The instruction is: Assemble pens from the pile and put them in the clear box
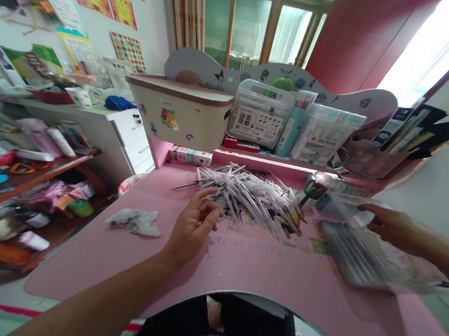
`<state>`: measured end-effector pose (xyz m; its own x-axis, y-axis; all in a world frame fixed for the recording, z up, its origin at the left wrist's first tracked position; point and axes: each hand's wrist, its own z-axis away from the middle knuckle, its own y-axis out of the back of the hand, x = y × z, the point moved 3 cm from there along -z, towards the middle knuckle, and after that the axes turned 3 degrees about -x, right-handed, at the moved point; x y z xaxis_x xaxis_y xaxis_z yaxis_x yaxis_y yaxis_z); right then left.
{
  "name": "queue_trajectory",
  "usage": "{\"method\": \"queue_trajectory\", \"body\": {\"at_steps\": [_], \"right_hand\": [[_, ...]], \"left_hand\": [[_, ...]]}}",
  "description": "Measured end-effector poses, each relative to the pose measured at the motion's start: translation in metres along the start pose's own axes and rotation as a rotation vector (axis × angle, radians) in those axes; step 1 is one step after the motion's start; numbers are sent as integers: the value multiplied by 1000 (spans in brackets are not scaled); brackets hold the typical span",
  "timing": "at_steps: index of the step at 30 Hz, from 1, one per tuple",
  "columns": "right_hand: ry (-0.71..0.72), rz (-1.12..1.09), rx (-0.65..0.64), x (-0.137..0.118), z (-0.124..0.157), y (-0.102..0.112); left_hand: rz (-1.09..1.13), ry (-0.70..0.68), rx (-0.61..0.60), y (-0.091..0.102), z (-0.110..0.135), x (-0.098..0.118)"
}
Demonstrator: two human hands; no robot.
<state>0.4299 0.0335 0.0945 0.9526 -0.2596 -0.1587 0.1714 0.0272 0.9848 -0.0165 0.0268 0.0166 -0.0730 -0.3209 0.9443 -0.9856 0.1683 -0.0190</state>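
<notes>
My left hand rests over the pink desk with its index finger stretched out and the other fingers loosely curled; nothing shows in it. Just beyond its fingertips lies a loose heap of thin white sticks, like pen refills, with some dark tips. At the right, my right hand grips a clear plastic lid, blurred by motion. Below that lid sits a clear box with a row of greyish sticks inside. A metal can stands between the heap and the lid.
A crumpled white tissue lies on the pink desk at the left. Along the shelf behind stand a beige lidded bin, marker cases and a pen holder. A cluttered wooden shelf is at far left.
</notes>
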Motion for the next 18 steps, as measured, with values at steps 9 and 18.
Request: {"method": "queue_trajectory", "body": {"at_steps": [9, 18], "right_hand": [[435, 144, -137, -150, 64, -19], [321, 322, -320, -171, 45, -97]], "left_hand": [[-5, 31, 11, 1, -2, -3], [-34, 78, -17, -2, -2, -7]]}}
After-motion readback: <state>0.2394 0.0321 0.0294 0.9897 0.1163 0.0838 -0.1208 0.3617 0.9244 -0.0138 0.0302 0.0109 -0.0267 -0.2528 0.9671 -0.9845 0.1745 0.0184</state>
